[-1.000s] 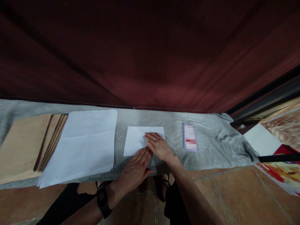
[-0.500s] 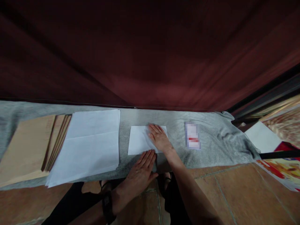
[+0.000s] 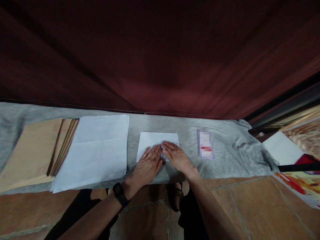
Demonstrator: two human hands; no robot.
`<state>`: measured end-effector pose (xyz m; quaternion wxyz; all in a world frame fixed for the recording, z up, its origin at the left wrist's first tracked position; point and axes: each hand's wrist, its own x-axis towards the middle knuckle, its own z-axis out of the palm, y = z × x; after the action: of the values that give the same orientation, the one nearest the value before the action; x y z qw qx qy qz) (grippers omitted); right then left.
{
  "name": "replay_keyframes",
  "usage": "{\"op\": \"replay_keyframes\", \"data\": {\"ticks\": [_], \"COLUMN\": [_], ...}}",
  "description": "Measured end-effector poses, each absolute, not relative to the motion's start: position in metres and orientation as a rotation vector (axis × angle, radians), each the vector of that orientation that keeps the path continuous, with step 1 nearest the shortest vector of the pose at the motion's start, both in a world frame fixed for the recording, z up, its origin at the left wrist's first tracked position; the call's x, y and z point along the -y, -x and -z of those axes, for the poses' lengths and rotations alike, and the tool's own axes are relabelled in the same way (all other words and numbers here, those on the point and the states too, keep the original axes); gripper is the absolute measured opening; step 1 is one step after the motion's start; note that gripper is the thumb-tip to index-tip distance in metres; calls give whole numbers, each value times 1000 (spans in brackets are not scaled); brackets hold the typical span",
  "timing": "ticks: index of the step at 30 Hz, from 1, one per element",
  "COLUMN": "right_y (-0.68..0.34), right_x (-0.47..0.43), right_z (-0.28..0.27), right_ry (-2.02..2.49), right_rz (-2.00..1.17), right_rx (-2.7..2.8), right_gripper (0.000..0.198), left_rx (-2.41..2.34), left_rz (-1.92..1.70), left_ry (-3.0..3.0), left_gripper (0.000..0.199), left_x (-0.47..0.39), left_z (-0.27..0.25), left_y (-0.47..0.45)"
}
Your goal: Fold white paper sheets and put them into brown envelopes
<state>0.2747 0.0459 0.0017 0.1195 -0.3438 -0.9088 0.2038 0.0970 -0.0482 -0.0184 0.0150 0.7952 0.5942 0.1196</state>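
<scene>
A white sheet of paper (image 3: 157,136), apparently folded, lies flat on the grey cloth (image 3: 188,125) in front of me. My left hand (image 3: 147,164) rests palm down on its near left part, fingers stretched out. From the right, my right hand (image 3: 178,157) lies flat on the same paper, its fingertips almost meeting those of the left near the middle. Neither hand grips anything. Part of the paper's near edge is hidden under the hands.
Left of the paper is a stack of larger white sheets (image 3: 100,155), beside several brown envelopes (image 3: 32,150). A small blurred packet (image 3: 205,143) with a red mark lies to the right. A dark red curtain (image 3: 160,66) hangs behind; a colourful printed sheet (image 3: 303,186) is at far right.
My left hand has moved up from the near edge onto the paper. My right hand has come down from the paper's upper part toward its middle, beside the left fingertips.
</scene>
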Motion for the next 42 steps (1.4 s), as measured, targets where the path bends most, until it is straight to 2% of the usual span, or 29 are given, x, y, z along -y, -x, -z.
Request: {"op": "replay_keyframes", "data": {"ticks": [17,28,32,36,42], "right_y": [-285,-287,-288,-290,-284], "right_x": [-27,-20,-28,-43,-58], "right_z": [-9,-19,-18,-8,7], "right_ry": [812,670,869,1139,1124], "right_rz": [-578,-793,-842,-696,-500], "right_rx": [2750,2750,2649,2535,2679], "right_gripper": [40,24,30,40,48], "left_rx": [-2080,-2086,-2075,-2023,-1894], "left_rz": [-315,-341,-347,-371,-353], "left_ry": [-2245,-2253,-2274,-2348,-2468], "left_gripper": [56,56,57,57,61], "left_x": [-23,-22,-15,1,30], "left_z": [20,21,22,24,25], "left_y": [-97,-96,-97,-102,-110]}}
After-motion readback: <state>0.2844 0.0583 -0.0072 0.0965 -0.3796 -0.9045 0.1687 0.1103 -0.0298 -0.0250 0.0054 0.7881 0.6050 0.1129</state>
